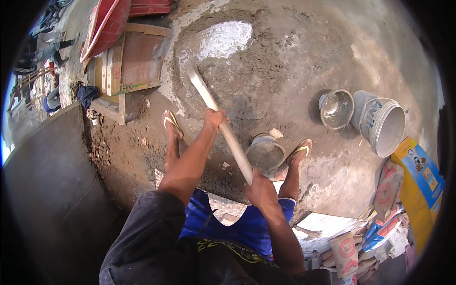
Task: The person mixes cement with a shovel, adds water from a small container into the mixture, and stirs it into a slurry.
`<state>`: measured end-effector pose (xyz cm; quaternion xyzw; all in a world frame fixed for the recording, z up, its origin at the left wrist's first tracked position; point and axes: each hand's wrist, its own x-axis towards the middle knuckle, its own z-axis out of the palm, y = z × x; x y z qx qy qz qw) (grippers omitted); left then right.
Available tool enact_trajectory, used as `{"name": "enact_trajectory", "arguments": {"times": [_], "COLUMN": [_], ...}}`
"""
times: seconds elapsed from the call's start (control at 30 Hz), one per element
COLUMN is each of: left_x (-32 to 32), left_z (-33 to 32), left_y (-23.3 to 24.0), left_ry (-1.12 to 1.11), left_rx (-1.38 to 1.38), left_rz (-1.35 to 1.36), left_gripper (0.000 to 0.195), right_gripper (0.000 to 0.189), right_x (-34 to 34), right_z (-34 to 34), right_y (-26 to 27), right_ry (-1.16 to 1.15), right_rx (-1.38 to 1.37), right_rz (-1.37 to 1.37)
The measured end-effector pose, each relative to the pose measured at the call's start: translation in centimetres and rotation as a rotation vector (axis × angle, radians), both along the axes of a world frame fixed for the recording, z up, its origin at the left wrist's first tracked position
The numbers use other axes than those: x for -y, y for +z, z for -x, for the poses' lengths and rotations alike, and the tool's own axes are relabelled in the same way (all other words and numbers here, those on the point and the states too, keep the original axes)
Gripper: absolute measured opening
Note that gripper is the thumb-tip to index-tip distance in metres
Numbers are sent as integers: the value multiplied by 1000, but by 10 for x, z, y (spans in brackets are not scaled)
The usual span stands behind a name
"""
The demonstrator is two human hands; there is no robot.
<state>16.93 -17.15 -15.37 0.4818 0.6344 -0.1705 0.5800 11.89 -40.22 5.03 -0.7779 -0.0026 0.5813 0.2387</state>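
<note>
Both my hands grip the long pale wooden handle [233, 140] of a mixing tool, slanting from lower right to upper left. My left hand [213, 119] is closed around its middle. Lower down, my right hand [263, 188] holds the near end. The far end reaches the edge of a wet grey mortar mix [228, 76] on the ground; the tool's head is hidden there. Whitish water [228, 37] pools in the mix beyond. Between my sandalled feet stands a mortar-stained bucket [265, 153], just right of the handle.
To the right are a small bucket [336, 108] and a larger tipped plastic bucket [379, 117]. Bags [345, 253] are heaped at lower right. A red wheelbarrow tray [110, 32] and cardboard boxes [140, 58] stand upper left. A low cement wall [53, 167] runs along the left; people [46, 53] are beyond.
</note>
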Motion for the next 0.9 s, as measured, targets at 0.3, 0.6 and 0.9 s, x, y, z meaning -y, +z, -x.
{"name": "enact_trajectory", "arguments": {"times": [0.3,0.6,0.9], "left_x": [120,213,117], "left_z": [42,121,106], "left_y": [32,68,118], "left_ry": [58,191,90], "left_rx": [65,230,339], "left_rz": [96,226,126], "left_gripper": [9,32,34], "right_gripper": [41,24,28], "right_x": [122,212,124], "right_z": [36,135,153], "right_y": [34,36,37], "right_ry": [12,-35,-140], "right_rx": [82,118,71], "right_rz": [48,199,144]}}
